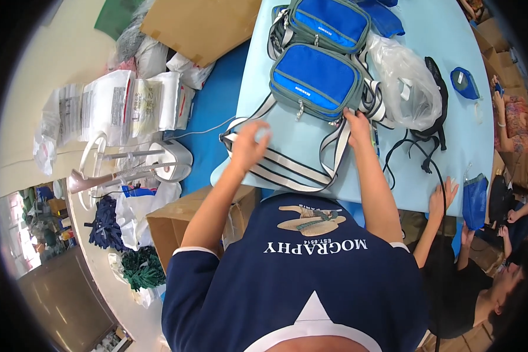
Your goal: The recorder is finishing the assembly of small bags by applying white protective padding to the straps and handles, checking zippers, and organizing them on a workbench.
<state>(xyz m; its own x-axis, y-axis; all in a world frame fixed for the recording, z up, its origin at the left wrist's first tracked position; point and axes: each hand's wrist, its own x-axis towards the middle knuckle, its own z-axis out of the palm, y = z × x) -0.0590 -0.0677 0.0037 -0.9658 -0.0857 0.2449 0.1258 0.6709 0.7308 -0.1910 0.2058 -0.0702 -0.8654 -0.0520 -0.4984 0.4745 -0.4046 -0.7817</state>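
A blue and grey waist bag (pixel 315 79) lies on the light blue table, its front pocket facing up and a zipper pull hanging at its near edge. Its striped white and black strap (pixel 293 171) loops toward me over the table edge. At the bag's near right corner, my right hand (pixel 358 128) is closed on the strap where it meets the bag. My left hand (pixel 249 145) hovers over the strap's left side, close to a dark buckle (pixel 224 137), fingers curled but apart with nothing visible in them. A second blue and grey bag (pixel 330 24) lies just behind.
Right of the bags are a crumpled clear plastic bag (pixel 406 82), black cords (pixel 419 154) and a small blue pouch (pixel 464 83). A co-worker's hand (pixel 443 196) rests at the table's near right edge. A cardboard box (pixel 202 214) and a garment steamer (pixel 169 161) stand left.
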